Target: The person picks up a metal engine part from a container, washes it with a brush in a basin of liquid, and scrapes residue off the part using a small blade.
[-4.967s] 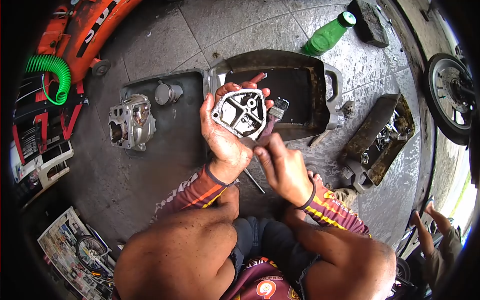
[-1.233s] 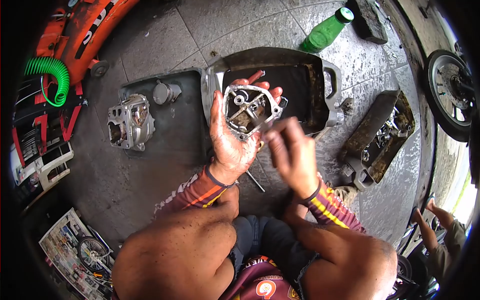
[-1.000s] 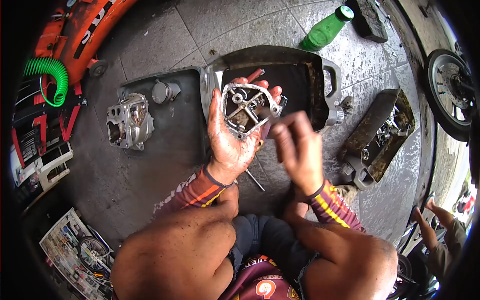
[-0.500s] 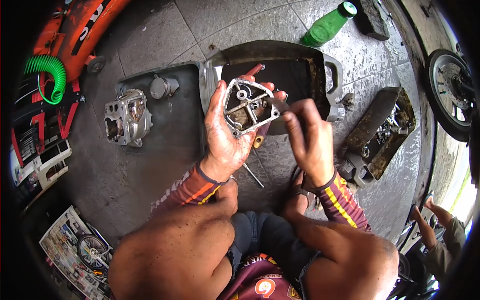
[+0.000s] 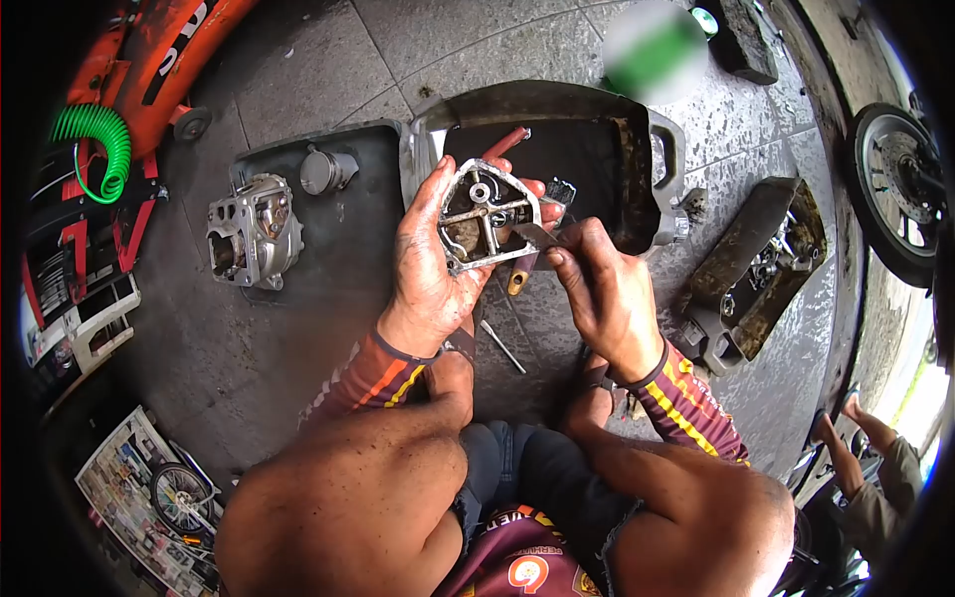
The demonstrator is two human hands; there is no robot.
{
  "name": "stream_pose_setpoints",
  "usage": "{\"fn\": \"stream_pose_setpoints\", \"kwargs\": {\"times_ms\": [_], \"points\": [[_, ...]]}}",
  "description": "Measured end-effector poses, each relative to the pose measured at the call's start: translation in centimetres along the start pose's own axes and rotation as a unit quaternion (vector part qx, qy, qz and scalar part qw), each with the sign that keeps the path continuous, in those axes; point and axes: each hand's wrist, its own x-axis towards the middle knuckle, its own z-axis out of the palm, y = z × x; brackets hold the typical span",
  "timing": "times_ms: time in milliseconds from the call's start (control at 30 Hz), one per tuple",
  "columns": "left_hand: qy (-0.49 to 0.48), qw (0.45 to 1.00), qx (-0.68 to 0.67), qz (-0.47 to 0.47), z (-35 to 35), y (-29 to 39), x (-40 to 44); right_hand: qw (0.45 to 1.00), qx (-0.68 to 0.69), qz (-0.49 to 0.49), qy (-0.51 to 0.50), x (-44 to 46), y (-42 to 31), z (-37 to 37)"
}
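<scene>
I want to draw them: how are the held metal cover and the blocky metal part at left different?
The metal cover is held in the left hand; the blocky metal part rests at the dark tray's left end. The metal cover looks flatter, with bars crossing inside; the blocky metal part looks chunkier. Both are silvery, with openings.

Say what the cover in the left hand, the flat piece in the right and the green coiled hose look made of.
Cover: probably cast metal, perhaps aluminium; bare, silvery rim.
Flat piece: likely thin sheet metal; dull grey.
Coiled hose: apparently plastic; glossy green coils.
</scene>
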Motion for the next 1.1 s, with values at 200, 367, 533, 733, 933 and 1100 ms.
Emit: {"fn": "stream_pose_setpoints", "kwargs": {"times_ms": [200, 367, 533, 733, 933, 1100], "points": [[0.010, 1.000, 0.018, 0.004, 0.2, -0.1, 0.0, 0.999, -0.007, 0.031, -0.013, 0.0, -0.2, -0.2], [0.010, 1.000, 0.001, 0.001, 0.3, -0.1, 0.0, 0.997, 0.005, 0.081, -0.013, 0.1, -1.1, -0.8], [-0.002, 1.000, 0.006, -0.001, 0.3, -0.1, 0.0, 0.997, 0.001, 0.083, -0.002, -0.1, -0.9, -0.6], [0.002, 1.000, 0.016, 0.007, 0.0, -0.1, 0.1, 0.996, -0.002, 0.091, -0.017, 0.1, -0.9, -0.9], [0.019, 0.999, 0.039, 0.007, 0.7, -0.2, -0.3, 0.995, 0.006, 0.098, -0.020, 0.0, -0.9, -0.9], [0.003, 1.000, 0.010, 0.008, 0.3, -0.3, -0.2, 0.997, 0.002, 0.076, -0.025, -0.2, -0.6, -0.5]]}}
